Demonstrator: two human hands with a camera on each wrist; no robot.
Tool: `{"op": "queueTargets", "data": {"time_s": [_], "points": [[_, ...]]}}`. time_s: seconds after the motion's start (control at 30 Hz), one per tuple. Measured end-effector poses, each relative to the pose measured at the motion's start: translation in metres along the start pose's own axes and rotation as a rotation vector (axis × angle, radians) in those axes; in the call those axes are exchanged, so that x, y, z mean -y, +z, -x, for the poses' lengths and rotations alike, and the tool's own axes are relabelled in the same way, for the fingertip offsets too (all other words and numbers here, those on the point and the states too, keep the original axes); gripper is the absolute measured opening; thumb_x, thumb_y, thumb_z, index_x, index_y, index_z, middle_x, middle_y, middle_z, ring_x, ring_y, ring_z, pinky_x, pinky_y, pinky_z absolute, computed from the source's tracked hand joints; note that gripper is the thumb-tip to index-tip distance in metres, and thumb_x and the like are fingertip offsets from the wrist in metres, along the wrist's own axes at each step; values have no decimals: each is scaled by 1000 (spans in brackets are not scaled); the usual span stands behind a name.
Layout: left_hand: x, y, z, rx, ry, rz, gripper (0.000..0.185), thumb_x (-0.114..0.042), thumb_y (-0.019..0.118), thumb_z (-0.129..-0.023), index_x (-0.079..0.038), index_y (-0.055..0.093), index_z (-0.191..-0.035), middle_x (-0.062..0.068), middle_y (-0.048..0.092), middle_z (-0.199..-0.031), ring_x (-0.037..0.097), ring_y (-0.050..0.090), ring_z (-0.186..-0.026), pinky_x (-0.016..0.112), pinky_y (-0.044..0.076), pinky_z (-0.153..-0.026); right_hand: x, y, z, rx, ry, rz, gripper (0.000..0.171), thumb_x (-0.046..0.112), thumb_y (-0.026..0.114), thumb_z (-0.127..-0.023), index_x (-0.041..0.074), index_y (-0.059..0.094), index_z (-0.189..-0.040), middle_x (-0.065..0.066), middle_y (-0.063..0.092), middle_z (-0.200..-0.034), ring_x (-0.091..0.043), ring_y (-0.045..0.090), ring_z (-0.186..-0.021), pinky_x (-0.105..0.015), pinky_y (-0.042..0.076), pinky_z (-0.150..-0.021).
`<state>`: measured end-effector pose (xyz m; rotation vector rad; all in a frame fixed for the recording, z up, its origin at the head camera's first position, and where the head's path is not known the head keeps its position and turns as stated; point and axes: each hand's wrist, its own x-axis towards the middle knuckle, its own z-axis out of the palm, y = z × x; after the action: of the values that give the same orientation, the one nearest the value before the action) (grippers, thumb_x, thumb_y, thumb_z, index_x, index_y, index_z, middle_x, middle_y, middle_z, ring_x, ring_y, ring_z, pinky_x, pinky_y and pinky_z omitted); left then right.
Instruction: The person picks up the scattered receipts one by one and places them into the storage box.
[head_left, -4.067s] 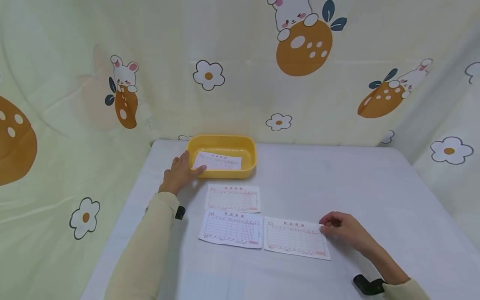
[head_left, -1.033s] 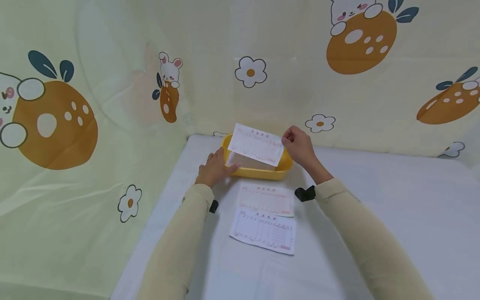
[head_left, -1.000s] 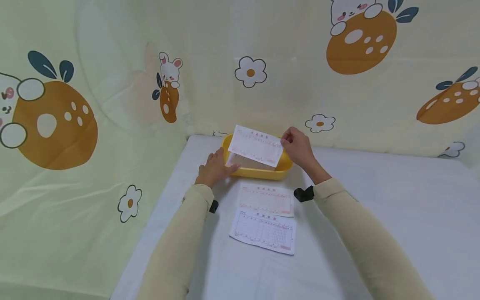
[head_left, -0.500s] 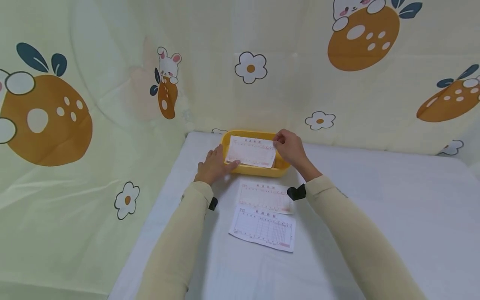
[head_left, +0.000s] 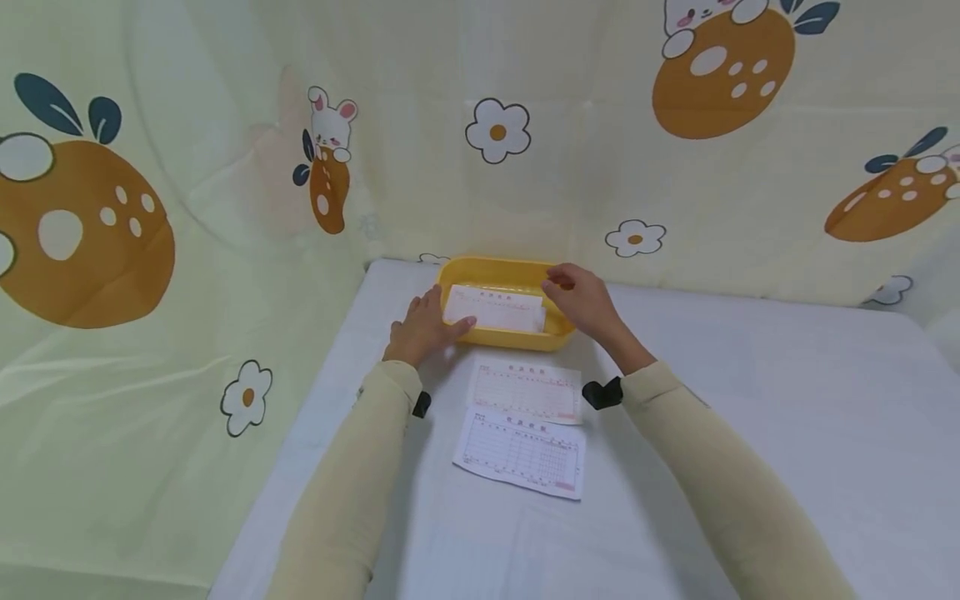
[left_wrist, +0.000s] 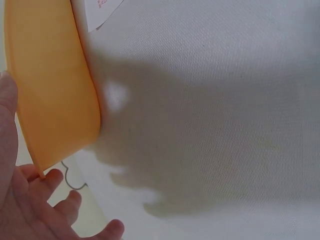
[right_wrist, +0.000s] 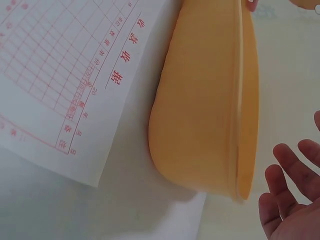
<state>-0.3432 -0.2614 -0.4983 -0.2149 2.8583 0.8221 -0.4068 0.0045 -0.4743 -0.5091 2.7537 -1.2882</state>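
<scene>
White red-printed form (head_left: 495,307) flat inside yellow tray (head_left: 498,269)

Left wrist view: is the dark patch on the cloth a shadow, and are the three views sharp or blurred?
Left wrist view: yes, a soft shadow on the white cloth beside the yellow tray. Right wrist view: print on the form is sharp. Head view: evenly lit, no glare, the edges bend slightly.

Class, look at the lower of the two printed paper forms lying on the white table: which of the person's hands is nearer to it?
Left. The left hand rests at the yellow plastic tray's left end, up-left of the lower form; the right hand sits over the tray's right end, slightly farther.
</scene>
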Motion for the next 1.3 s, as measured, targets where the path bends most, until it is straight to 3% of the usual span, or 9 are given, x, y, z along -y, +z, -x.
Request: {"op": "queueTargets", "data": {"time_s": [0.37, 0.73, 1.03, 1.3], "points": [[1, -2, 4, 0, 1, 5, 99, -63, 62, -103, -9, 14, -172, 11, 27, -175, 32, 21, -160, 69, 23, -122, 2, -10, 30, -34, -41, -58, 40, 22, 60, -111, -3, 60, -143, -19, 64, -131, -34, 57, -117, -43, 55, -97], [2, -5, 10, -1, 7, -1, 99, -62, 61, -103, -7, 14, -171, 14, 28, -174, 34, 24, -157, 70, 27, -120, -5, -13, 64, -23, -16, -74, 39, 21, 61, -110, -2, 61, -141, -18, 66, -129, -33, 58, -116, -45, 54, -96], [2, -3, 8, 8, 28, 12, 99, -61, 60, -103, -7, 13, -171, 14, 26, -175, 36, 20, -160, 71, 24, -120, -27, -12, 108, 31, 40, -51, 36, 22, 61, -110, -2, 65, -137, -15, 69, -124, -31, 59, -108, -42, 53, -93], [-2, -3, 9, 6, 33, 28, 99, -59, 62, -104, -6, 13, -171, 15, 25, -175, 36, 22, -158, 71, 24, -121, -51, -11, 147, 120, 20, -52, 23, 16, 65, -108, 0, 71, -123, -7, 72, -105, -24, 59, -92, -34, 50, -76]]}}
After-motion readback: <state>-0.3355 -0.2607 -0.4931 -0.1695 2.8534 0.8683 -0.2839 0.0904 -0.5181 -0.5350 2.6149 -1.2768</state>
